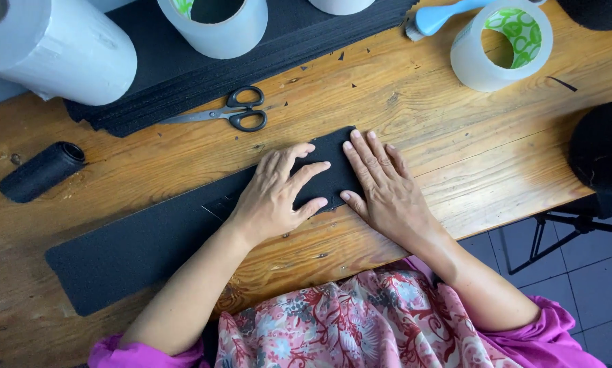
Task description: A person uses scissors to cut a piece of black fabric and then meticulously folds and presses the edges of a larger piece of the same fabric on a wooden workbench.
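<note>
A long black strip of rough sheet material (135, 249) lies slantwise on the wooden table (469, 157), running from the lower left up to the middle. My left hand (275, 194) lies flat on the strip's right end, fingers spread and pointing right. My right hand (381, 187) rests beside it, palm down, its fingers pressing on the strip's end and edge. Neither hand holds anything. Black-handled scissors (231, 114) lie just beyond my hands.
A stack of black sheets (163, 75) lies at the back, with a white tape roll (217, 27) on it. A big white paper roll (54, 48) is at far left, a small black roll (40, 170) below it. A clear tape roll (500, 44) and a blue brush (438, 17) sit at back right.
</note>
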